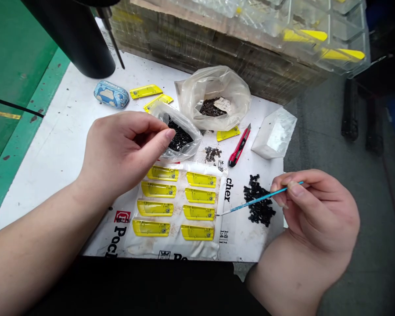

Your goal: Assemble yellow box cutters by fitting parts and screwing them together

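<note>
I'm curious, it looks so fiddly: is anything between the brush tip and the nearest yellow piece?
Nothing visible. The brush in the right hand has its tip right at the end of the yellow piece.

We're holding blue-handled brush (260,200) in right hand (316,210), tip just beside yellow part (199,213); we're reaching left hand (125,153) toward black bits (179,137) in plastic bag (187,151).

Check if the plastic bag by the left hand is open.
Open: the clear plastic bag gapes by the left hand, black pieces showing inside.
</note>
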### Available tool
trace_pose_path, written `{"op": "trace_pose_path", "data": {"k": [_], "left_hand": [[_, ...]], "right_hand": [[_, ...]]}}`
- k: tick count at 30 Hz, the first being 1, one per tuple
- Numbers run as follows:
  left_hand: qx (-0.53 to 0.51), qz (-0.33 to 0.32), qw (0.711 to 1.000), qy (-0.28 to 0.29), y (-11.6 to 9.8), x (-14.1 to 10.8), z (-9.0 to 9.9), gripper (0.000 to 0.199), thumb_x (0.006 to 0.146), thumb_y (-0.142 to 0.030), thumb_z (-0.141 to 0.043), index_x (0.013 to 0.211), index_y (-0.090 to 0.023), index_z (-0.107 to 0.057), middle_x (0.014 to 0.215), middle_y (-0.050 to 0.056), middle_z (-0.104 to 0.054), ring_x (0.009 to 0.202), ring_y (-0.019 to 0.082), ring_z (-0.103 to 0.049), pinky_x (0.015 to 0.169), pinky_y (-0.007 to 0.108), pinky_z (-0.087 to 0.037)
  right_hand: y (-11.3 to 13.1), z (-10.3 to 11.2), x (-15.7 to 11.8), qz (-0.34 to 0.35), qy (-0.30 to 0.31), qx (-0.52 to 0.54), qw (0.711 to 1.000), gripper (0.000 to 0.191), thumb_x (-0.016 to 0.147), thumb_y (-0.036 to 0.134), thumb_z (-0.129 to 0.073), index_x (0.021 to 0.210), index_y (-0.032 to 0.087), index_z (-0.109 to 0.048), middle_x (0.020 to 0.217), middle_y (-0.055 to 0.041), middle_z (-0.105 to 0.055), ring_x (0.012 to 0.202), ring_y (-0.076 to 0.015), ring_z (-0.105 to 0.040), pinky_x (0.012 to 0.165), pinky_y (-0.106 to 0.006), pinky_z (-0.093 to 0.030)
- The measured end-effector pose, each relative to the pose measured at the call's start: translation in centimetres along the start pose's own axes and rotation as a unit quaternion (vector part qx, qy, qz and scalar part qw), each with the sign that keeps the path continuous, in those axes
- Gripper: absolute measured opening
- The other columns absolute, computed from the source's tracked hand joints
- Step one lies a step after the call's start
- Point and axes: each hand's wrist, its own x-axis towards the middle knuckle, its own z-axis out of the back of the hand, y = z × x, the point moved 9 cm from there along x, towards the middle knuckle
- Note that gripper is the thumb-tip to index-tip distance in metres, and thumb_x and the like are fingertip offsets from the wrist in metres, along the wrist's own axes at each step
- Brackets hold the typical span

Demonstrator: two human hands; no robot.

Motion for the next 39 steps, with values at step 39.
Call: {"op": "trace_pose_path", "data": {"k": [39], "left_hand": [[-0.002, 0.024, 1.0, -0.014, 0.5, -0.1, 0.0, 0.033, 0.1, -0.059, -0.064, 0.099, -0.033, -0.084, 0.089, -0.004, -0.083, 0.076, 0.018, -0.071, 0.065, 0.037, -0.054]], "right_hand": [[-0.7, -0.5, -0.4, -0.03, 0.021, -0.043, 0.998, 0.004, 0.094, 0.025, -0.086, 0.096, 0.026, -0.083, 0.082, -0.004, -0.077, 0.069, -0.0171, -0.064, 0.055, -0.031, -0.046]]}}
